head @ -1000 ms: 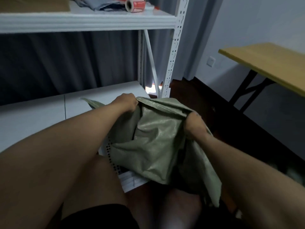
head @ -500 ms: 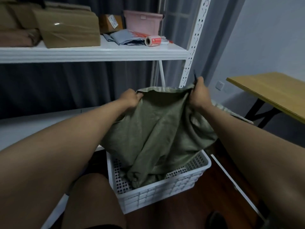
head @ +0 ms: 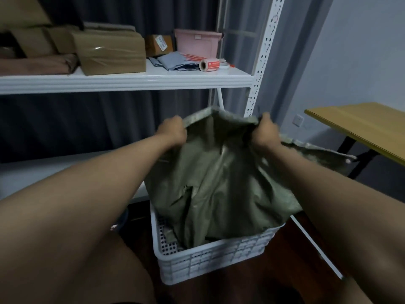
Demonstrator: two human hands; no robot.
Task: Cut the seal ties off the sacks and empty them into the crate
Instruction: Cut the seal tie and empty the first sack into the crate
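Note:
A green woven sack (head: 219, 185) hangs from both my hands over a white perforated plastic crate (head: 210, 260) on the dark floor. My left hand (head: 172, 131) grips the sack's upper edge at the left. My right hand (head: 266, 131) grips the same edge at the right. The sack's lower end droops into the crate and hides most of its inside. A flap of the sack (head: 317, 152) trails out to the right behind my right forearm. No seal tie or cutting tool shows.
A white metal rack stands behind the crate; its upper shelf (head: 131, 81) carries taped cardboard parcels (head: 109, 53), a pink bin (head: 198, 42), grey mailers and a label roll (head: 209, 65). A wooden table (head: 361, 126) stands at the right. My knee is at the lower left.
Both hands have lifted the sack's upper edge up over the crate. A second ago the sack was bunched low in front of my legs; since half a second ago it has barely moved.

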